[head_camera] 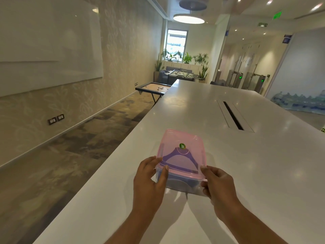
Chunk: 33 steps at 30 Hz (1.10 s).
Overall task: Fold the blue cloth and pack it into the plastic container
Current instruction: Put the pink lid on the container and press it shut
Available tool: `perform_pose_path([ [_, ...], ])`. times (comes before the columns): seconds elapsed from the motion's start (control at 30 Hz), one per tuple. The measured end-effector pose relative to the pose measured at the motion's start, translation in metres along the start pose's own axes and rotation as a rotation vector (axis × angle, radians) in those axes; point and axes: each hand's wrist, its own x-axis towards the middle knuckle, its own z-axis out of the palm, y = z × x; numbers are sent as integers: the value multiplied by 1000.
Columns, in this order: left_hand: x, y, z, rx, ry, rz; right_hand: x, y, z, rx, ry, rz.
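A clear plastic container (pixel 177 186) with a pink see-through lid (pixel 182 138) sits on the white table (pixel 246 164) in front of me. The blue cloth (pixel 177 162) lies inside it and shows through the lid and the near wall. A green round sticker (pixel 182 146) is on the lid. My left hand (pixel 149 180) grips the container's near left corner, thumb on top of the lid. My right hand (pixel 218 184) holds the near right corner, fingers on the lid's edge.
A long cable slot (pixel 233 115) runs down the table beyond the container. The table's left edge drops to a carpeted floor (pixel 70 155). A carrom board (pixel 153 88), a foosball table and plants stand at the far end of the room.
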Motion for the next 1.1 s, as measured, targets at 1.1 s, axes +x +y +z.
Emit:
perform_pose_path([
  [1.1, 0, -9, 8, 40, -20, -44, 122, -53, 101, -1226, -220, -636],
])
